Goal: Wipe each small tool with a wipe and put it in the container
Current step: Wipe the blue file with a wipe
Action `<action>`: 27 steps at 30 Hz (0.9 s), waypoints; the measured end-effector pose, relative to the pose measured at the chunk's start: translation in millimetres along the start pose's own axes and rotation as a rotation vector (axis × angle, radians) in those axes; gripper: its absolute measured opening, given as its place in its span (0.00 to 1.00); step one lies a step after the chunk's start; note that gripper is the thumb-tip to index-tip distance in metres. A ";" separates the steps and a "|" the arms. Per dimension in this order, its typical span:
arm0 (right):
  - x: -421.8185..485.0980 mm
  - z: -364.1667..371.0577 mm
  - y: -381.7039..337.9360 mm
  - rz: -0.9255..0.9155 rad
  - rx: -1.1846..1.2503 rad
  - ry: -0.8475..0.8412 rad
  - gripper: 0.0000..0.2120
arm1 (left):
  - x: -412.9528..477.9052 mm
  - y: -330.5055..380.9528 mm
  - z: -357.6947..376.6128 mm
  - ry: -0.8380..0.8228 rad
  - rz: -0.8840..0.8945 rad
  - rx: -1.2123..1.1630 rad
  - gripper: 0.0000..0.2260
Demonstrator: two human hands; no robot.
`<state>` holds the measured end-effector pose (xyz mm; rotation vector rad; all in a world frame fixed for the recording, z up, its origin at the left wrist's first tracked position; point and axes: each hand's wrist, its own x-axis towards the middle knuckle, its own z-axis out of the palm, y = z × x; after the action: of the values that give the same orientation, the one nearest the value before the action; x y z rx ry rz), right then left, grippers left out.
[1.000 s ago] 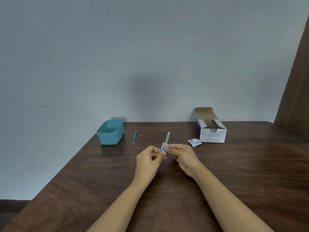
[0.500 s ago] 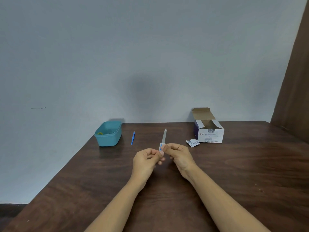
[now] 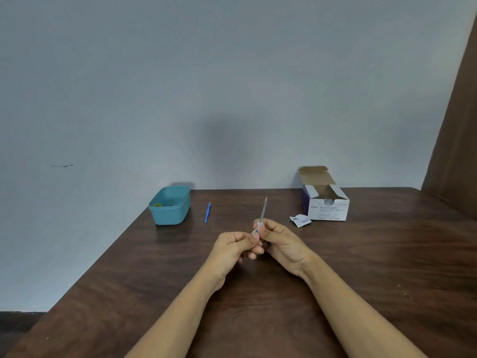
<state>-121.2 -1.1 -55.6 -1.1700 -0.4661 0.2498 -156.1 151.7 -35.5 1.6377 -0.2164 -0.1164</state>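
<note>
A slim metal file [image 3: 263, 210] with a blue handle points up and away over the middle of the brown table [image 3: 361, 267]. My right hand [image 3: 284, 244] grips its lower part. My left hand [image 3: 232, 250] pinches a small white wipe [image 3: 255, 230] against the handle, which is mostly hidden by the fingers. A thin blue tool [image 3: 207, 213] lies on the table to the right of the teal container [image 3: 170, 215]. The container stands at the far left corner with small items inside.
An open box of alcohol swabs [image 3: 326, 206] stands at the back right, with a torn white wrapper [image 3: 300, 220] lying in front of its left corner. The table's left edge runs diagonally below the container. A brown curtain [image 3: 454, 151] hangs at the right.
The file has tilted from leaning right to nearly upright, and both hands have shifted slightly while still pinched together around its handle.
</note>
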 end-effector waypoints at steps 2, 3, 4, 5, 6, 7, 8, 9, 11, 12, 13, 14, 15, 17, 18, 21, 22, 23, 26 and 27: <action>1.0 0.2 1.3 -0.012 0.031 -0.047 0.10 | -0.7 0.4 0.8 -0.014 0.015 0.008 0.12; 1.8 -0.2 2.0 -0.016 0.035 -0.048 0.11 | -1.0 0.0 1.2 -0.013 0.024 0.009 0.12; 2.5 -1.1 2.7 -0.018 0.030 -0.040 0.12 | -1.0 -0.5 1.8 -0.008 0.033 0.008 0.12; 3.7 -2.6 4.0 -0.018 0.014 -0.025 0.14 | -1.4 -1.1 2.3 -0.003 0.044 0.004 0.12; 4.3 -3.7 5.2 -0.017 -0.001 -0.011 0.16 | -1.5 -1.6 3.1 0.000 0.057 -0.004 0.12; 4.9 -5.0 6.0 -0.013 -0.009 0.000 0.17 | -1.8 -2.1 3.9 0.002 0.071 -0.011 0.12; 4.8 -5.6 5.9 -0.009 -0.011 0.004 0.18 | -1.8 -2.5 4.8 0.003 0.084 -0.013 0.12; 4.8 -6.7 5.9 -0.005 -0.015 0.005 0.18 | -2.2 -2.5 5.5 0.003 0.095 -0.010 0.12; 3.7 -5.9 3.7 -0.006 -0.013 -0.004 0.19 | -2.1 -2.7 6.6 0.005 0.109 0.000 0.12; 2.9 -5.1 2.7 -0.010 -0.011 -0.008 0.19 | -1.7 -3.3 6.8 0.008 0.112 0.006 0.12; 2.3 -4.1 1.9 -0.015 -0.012 -0.008 0.19 | -1.4 -3.6 6.9 0.008 0.115 0.011 0.12; 1.6 -2.6 1.0 -0.020 -0.021 0.001 0.20 | -1.2 -4.4 7.0 0.006 0.118 0.015 0.13; 0.6 -0.7 -0.2 -0.027 -0.034 0.012 0.19 | -1.0 -5.1 7.1 -0.001 0.122 0.017 0.13; -0.6 2.3 -1.9 -0.039 -0.059 0.023 0.18 | -0.5 -6.4 7.1 -0.014 0.131 0.026 0.15; -1.4 3.8 -2.9 -0.040 -0.071 0.024 0.16 | 0.1 -7.2 7.0 -0.018 0.135 0.033 0.16; -3.0 5.8 -4.8 -0.043 -0.100 0.041 0.10 | 0.8 -9.2 6.9 -0.032 0.144 0.048 0.17; -3.0 5.8 -4.7 -0.046 -0.103 0.052 0.08 | 1.2 -9.5 6.8 -0.037 0.145 0.053 0.17; -2.5 4.7 -3.9 -0.047 -0.105 0.062 0.08 | 1.6 -9.5 6.6 -0.039 0.141 0.060 0.17; -1.2 3.5 -1.9 -0.027 -0.112 0.077 0.08 | 3.1 -9.6 4.8 0.024 0.126 0.083 0.19; -0.8 3.6 -1.8 -0.016 -0.127 0.088 0.09 | 3.7 -9.9 3.8 0.065 0.129 0.084 0.19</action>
<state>-123.7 0.8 -53.0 -1.2955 -0.4180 0.1558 -152.6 147.8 -45.4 1.7034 -0.2793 0.0449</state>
